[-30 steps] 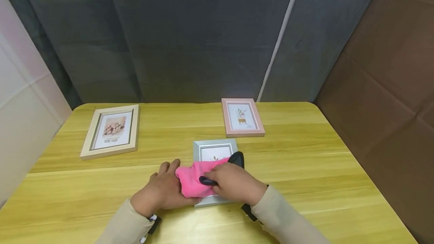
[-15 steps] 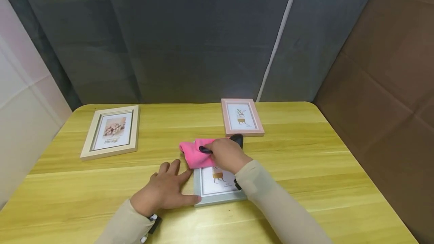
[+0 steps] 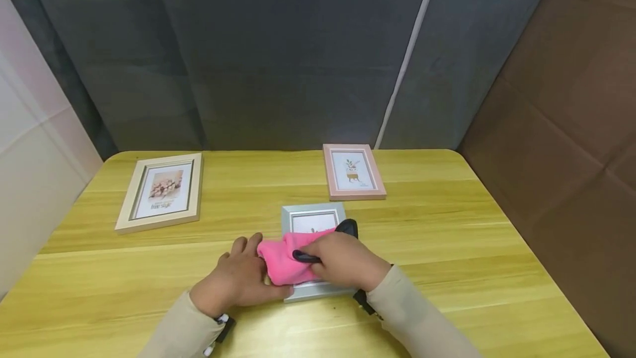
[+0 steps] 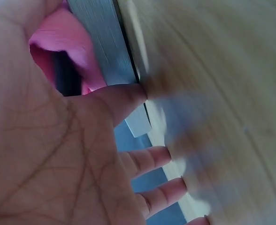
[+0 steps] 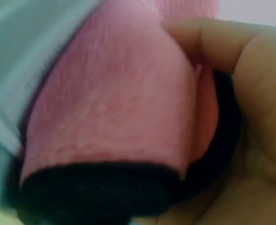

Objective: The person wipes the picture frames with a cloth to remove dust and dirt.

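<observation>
A silvery-blue picture frame (image 3: 318, 292) lies flat on the wooden table, face up. Across its middle is a folded pink cloth (image 3: 280, 263) with black parts, gripped from above by my right hand (image 3: 343, 261). Up close in the right wrist view, a thick black band (image 5: 100, 192) edges the fuzzy pink fabric. My left hand (image 3: 240, 280) is at the frame's left side with fingers spread, the thumb at the lower left corner. The left wrist view shows its palm and a fingertip at the frame's edge (image 4: 107, 42). The cloth hides most of the picture.
A cream picture frame (image 3: 194, 192) lies at the back left of the table (image 3: 447, 247). Behind the silvery-blue one is a pink picture frame (image 3: 355, 194). A dark grey curtain (image 3: 278, 70) hangs at the back, a brown one (image 3: 561, 98) on the right.
My right hand slid the pink cloth to the frame's far end, then back toward me over its middle. My left hand has stayed at the frame's left side.
</observation>
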### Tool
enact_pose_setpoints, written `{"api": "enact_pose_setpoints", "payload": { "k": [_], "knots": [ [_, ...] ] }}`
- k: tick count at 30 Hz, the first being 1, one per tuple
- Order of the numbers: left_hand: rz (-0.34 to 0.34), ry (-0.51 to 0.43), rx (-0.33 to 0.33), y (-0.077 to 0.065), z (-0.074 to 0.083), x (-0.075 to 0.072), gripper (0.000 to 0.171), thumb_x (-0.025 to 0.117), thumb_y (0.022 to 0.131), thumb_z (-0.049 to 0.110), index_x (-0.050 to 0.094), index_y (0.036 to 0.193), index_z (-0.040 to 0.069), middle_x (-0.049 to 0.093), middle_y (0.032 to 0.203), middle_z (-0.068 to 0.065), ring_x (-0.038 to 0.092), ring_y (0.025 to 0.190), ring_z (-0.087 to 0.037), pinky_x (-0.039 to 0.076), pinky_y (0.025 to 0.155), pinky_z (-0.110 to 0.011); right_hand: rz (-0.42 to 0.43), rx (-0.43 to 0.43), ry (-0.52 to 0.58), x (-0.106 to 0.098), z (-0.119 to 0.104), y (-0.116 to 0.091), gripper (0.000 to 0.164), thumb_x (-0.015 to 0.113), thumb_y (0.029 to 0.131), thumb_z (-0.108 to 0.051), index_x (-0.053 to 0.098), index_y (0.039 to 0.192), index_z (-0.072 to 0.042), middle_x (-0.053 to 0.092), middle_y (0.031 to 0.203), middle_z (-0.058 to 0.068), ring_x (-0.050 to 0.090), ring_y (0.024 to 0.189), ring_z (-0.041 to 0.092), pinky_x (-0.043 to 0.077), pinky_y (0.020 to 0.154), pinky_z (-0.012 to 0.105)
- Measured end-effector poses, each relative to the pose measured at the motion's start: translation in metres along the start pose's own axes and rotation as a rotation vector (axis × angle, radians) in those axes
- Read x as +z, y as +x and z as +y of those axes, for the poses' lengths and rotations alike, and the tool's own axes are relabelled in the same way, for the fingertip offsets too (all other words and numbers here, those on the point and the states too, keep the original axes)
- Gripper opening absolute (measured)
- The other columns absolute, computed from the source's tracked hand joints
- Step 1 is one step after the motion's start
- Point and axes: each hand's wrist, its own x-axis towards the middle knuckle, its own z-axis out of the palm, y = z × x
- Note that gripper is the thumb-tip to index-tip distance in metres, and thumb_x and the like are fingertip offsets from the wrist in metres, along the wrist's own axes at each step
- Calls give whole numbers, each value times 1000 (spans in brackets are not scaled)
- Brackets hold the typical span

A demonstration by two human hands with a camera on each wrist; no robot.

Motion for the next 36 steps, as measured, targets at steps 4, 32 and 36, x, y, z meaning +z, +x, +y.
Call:
{"api": "enact_pose_setpoints", "payload": {
  "k": [4, 32, 36],
  "knots": [
    [-5, 6, 31, 2, -2, -1, 90, 60, 73, 82, 64, 133, 15, 41, 138, -16, 39, 121, -45, 42, 82, -69, 77, 9, 95, -14, 11, -11, 10, 64, 94, -13, 73, 95, -15, 66, 82, -7, 54, 71, 7, 50, 75, 27],
    [14, -79, 55, 20, -34, -11, 83, 73, 81, 56, 42, 151, 22, 29, 148, -39, 27, 130, -65, 36, 89, -78, 64, -92, -220, 16, -23, -27, 39, 70, 90, -19, 68, 129, -20, 67, 124, 2, 60, 118, 16, 46, 101, 33],
    [6, -105, 24, 19, -32, -12, 90, 69, 79, 66, 41, 153, 23, 27, 151, -37, 26, 134, -62, 31, 94, -78, 24, -8, -198, 3, -14, -33, 29, 72, 85, -14, 75, 113, -21, 70, 107, -5, 63, 104, 13, 50, 93, 32]
  ]
}}
